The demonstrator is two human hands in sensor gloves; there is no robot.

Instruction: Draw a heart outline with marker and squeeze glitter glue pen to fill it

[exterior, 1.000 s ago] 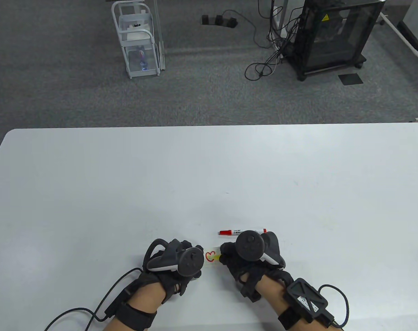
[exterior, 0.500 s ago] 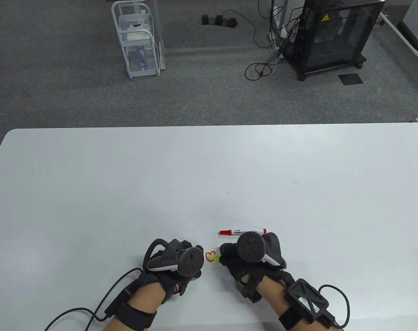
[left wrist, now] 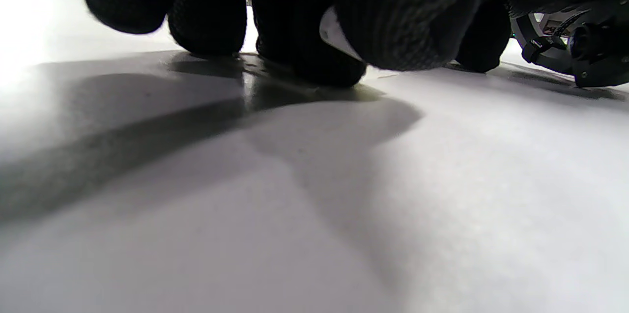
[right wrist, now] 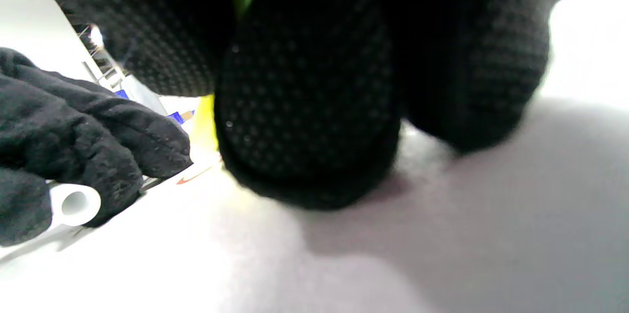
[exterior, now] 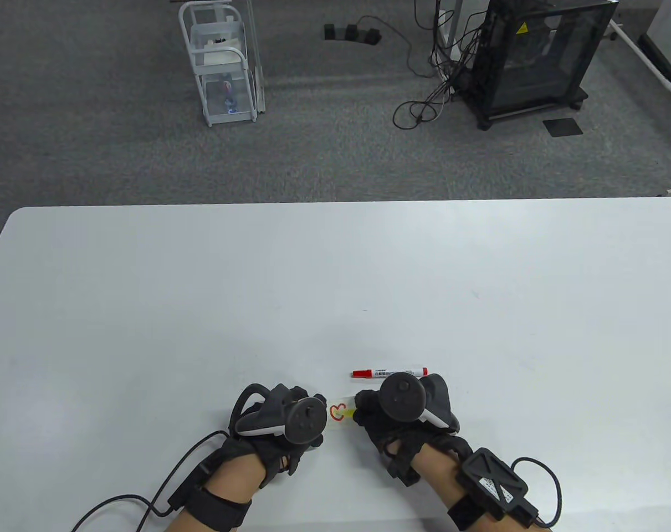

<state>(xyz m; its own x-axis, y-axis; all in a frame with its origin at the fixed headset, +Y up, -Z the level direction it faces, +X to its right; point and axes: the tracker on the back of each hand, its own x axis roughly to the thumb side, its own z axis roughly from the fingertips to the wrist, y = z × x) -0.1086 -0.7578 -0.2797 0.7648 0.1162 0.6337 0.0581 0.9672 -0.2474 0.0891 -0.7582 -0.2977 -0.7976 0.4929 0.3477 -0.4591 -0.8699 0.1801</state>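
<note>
A small red heart outline (exterior: 338,410) is drawn on the white table (exterior: 335,277) between my two hands. My right hand (exterior: 364,409) grips a yellow glitter glue pen (exterior: 347,414), whose tip is down at the heart's right side. In the right wrist view the pen (right wrist: 205,124) shows yellow between my curled fingers (right wrist: 304,106), beside a red stroke of the heart (right wrist: 189,178). My left hand (exterior: 305,398) rests just left of the heart and pinches a small white cap (right wrist: 73,202). The capped red marker (exterior: 389,372) lies on the table behind my right hand.
Cables trail from both wrists toward the table's near edge. Beyond the far edge, on the grey carpet, stand a white wire trolley (exterior: 223,61) and a black cabinet (exterior: 534,55) with loose cables.
</note>
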